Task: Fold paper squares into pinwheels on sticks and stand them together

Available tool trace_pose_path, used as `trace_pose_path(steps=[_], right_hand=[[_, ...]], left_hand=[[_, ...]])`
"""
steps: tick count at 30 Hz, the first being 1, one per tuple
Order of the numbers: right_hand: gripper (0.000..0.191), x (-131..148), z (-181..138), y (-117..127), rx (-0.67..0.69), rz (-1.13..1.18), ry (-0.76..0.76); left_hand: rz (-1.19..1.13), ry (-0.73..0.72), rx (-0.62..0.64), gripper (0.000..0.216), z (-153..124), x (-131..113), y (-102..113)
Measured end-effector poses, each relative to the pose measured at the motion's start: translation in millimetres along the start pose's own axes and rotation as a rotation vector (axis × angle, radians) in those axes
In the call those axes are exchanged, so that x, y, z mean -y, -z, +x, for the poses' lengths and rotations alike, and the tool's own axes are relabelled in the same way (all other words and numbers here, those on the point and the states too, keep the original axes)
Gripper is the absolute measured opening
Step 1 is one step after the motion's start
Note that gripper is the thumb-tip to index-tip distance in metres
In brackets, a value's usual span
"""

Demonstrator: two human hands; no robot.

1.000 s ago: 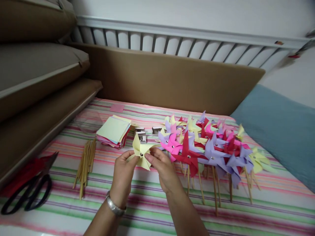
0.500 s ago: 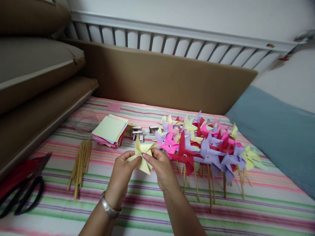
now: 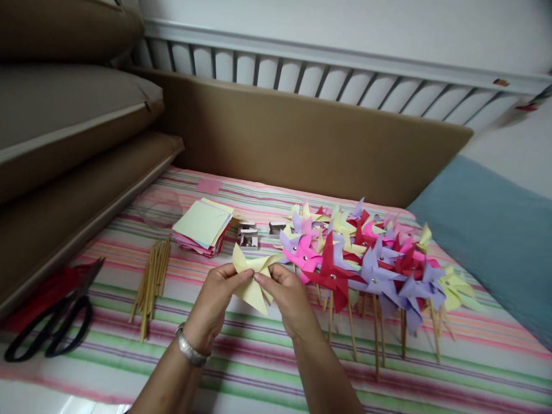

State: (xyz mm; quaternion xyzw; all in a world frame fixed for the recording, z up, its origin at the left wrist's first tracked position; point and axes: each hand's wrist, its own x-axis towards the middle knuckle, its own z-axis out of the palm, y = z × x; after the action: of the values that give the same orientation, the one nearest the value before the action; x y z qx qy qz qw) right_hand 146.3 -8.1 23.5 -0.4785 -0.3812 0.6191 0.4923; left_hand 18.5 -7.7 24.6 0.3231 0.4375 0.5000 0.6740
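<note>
A pale yellow paper pinwheel (image 3: 253,295) with folded-in blades is pinched between both hands above the striped cloth. My left hand (image 3: 219,293), with a silver bracelet at its wrist, grips it from the left, thumb near the centre. On the other side my right hand (image 3: 287,290) holds it, its thumb also by the centre. The two thumb tips nearly meet and cover the middle. Just beyond are small open boxes (image 3: 249,237). Finished pinwheels (image 3: 333,277) on sticks, in red, purple, pink and yellow, lie to the right.
Square coloured papers (image 3: 202,223) are stacked behind my left hand. Thin wooden sticks (image 3: 150,282) lie left of it, with black-handled scissors (image 3: 56,322) farther left on something red. A brown board (image 3: 302,138) stands at the back, and large cushions (image 3: 77,115) pile up at the left.
The pinwheel has tilted and turned a little in my hands, and my thumbs have come closer together at its centre. The whole view has shifted slightly, with things appearing farther right.
</note>
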Motion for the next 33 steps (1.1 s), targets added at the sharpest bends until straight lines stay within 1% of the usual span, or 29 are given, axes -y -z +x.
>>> trace_pose_path(steps=[4, 8, 11, 13, 15, 18, 21, 23, 26, 28, 29, 31, 33], right_hand=[[0.028, -1, -1, -1, -0.017, -0.024, 0.011], [0.029, -4, 1, 1, -0.030, -0.040, 0.010], [0.033, -6, 3, 3, -0.018, -0.025, -0.006], [0.034, -5, 3, 3, 0.002, -0.013, -0.005], [0.032, -3, 0, 2, 0.024, -0.015, -0.001], [0.025, 2, -4, 5, 0.080, -0.044, 0.003], [0.027, 6, -5, 13, 0.147, -0.066, 0.028], [0.031, 7, -2, 20, 0.103, -0.075, 0.076], [0.032, 3, 4, 26, -0.059, -0.096, 0.141], [0.031, -2, 6, 24, -0.107, -0.148, 0.138], [0.030, -4, 6, 21, -0.109, -0.184, 0.125], [0.029, -10, 6, 14, -0.095, -0.256, 0.081], [0.028, -18, 6, 3, -0.086, -0.309, 0.046]], left_hand=[[0.014, -0.020, -0.025, 0.021, 1, 3, 1], [0.020, -0.033, -0.016, 0.024, 1, 6, 0], [0.002, -0.033, 0.012, 0.027, 0, 6, -1], [-0.015, -0.029, 0.046, 0.028, -1, 5, -1], [-0.022, -0.040, 0.062, 0.028, -1, 4, -1], [-0.013, -0.067, 0.059, 0.025, -1, 1, 2], [0.014, -0.082, 0.040, 0.022, -5, -8, 8], [0.023, -0.090, 0.036, 0.021, -9, -18, 15], [0.005, -0.127, 0.023, 0.022, -13, -35, 32], [-0.043, -0.190, -0.049, 0.024, -15, -45, 47], [-0.087, -0.235, -0.113, 0.026, -15, -50, 55], [-0.216, -0.349, -0.281, 0.026, -15, -61, 71], [-0.372, -0.514, -0.471, 0.024, -17, -72, 87]])
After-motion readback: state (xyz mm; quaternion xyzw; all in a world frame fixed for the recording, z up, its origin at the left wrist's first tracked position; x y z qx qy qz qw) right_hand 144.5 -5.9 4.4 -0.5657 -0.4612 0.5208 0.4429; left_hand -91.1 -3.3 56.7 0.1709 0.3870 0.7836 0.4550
